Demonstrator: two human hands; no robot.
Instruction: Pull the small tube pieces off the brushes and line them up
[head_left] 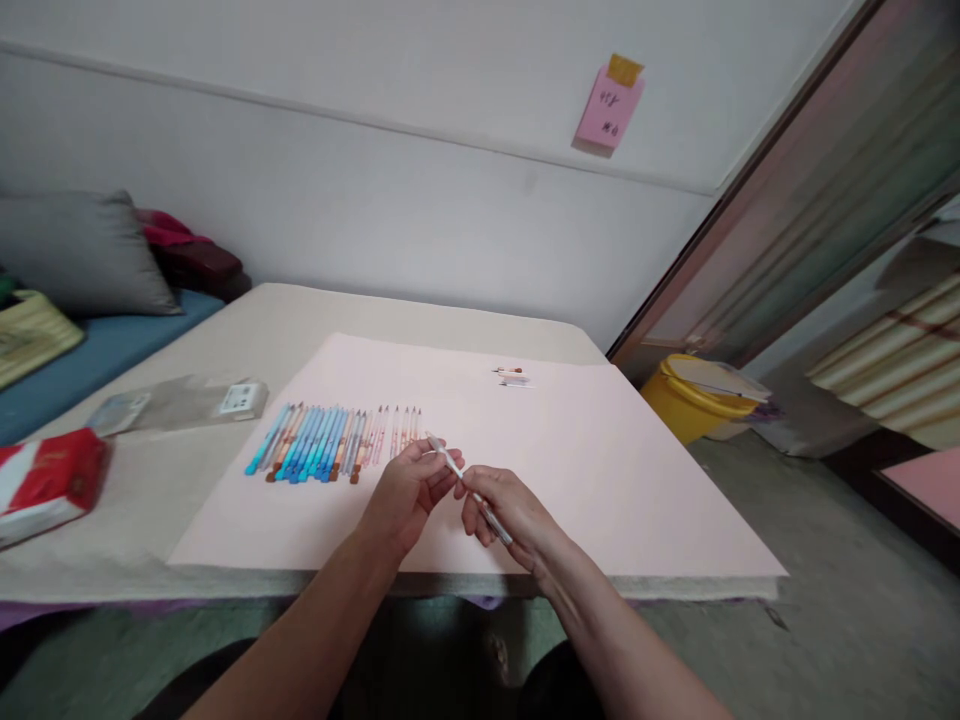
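Observation:
Both my hands hold one slim white pen [459,472] above the near part of a large pale pink sheet [600,460]. My left hand [409,490] pinches the pen near its upper end. My right hand [504,508] is closed round its lower part. Just beyond my left hand lies a tidy row of several pens [330,442], blue ones on the left and white and orange ones on the right. Two small pen parts [513,377] lie farther back on the sheet.
The pink sheet lies on a low beige table [247,320]. A clear plastic packet [176,402] and a red and white pack [45,485] sit at its left. A yellow bucket [694,400] stands right of the table. A grey cushion [82,250] rests on a blue mat.

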